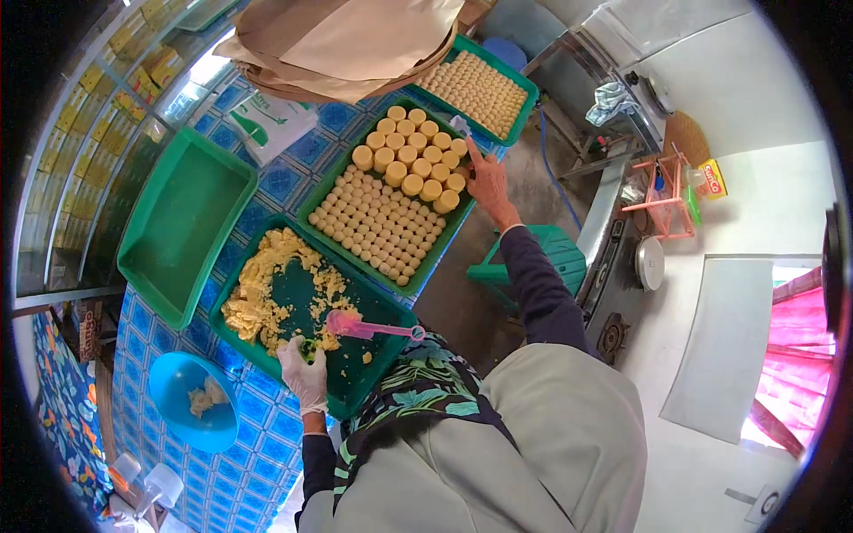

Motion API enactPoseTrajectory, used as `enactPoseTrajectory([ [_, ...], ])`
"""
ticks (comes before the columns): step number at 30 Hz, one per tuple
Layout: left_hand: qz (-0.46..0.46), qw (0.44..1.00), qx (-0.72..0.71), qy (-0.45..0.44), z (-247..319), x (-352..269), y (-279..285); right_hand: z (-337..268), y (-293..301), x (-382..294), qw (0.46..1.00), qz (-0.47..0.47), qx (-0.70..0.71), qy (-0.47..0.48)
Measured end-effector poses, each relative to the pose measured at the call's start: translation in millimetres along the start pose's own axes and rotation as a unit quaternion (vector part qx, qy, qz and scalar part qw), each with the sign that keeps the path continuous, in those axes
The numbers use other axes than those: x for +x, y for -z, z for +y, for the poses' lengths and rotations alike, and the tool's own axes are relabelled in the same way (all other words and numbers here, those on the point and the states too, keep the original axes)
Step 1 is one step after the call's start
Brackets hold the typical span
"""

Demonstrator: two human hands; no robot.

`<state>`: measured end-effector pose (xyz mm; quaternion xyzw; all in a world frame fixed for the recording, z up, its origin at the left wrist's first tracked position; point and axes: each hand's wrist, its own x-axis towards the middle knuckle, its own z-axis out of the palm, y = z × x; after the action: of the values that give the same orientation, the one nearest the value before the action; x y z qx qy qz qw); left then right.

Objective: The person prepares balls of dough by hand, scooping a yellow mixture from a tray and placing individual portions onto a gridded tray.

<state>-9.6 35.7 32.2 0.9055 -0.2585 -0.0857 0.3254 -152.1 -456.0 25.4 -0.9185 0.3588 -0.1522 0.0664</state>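
Observation:
My left hand (304,376), in a thin clear glove, holds a small round green tool (308,348) over the near side of a green tray (373,380). Its fingers partly hide the tool. Crumbly yellow dough (256,293) lies heaped along the left of that tray, and a pink plastic scoop (353,325) rests across it. My bare right hand (490,183) is at the right edge of a second green tray (393,285), its index finger stretched out. Pale yellow dough cylinders (413,184) stand upright in rows there, next to rows of small dough balls (380,223).
Another green tray of small balls (476,90) sits at the far end, beside a paper-covered woven basket (360,46). An empty green tray (183,226) and a blue bowl (193,400) with pale scraps are on the left. A green plastic stool (550,256) stands at right.

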Motion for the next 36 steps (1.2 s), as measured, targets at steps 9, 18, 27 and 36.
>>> enactPoseTrajectory([
  [9,0.013,0.999,-0.026,-0.016,1.4,4.7,0.4,-9.2,17.9,-10.8,0.979,0.167,0.083,0.08],
  [18,0.056,0.996,-0.055,0.037,-7.1,-14.5,-1.3,-252.2,5.1,-186.1,0.957,-0.135,0.064,0.249],
  [27,0.041,0.996,-0.064,0.045,4.3,-51.4,-11.4,-197.3,30.3,-158.4,0.971,-0.031,0.171,0.166],
  [36,0.061,0.995,-0.026,0.071,12.1,-51.5,-20.0,-62.7,27.5,-92.9,0.675,-0.256,0.541,-0.431],
])
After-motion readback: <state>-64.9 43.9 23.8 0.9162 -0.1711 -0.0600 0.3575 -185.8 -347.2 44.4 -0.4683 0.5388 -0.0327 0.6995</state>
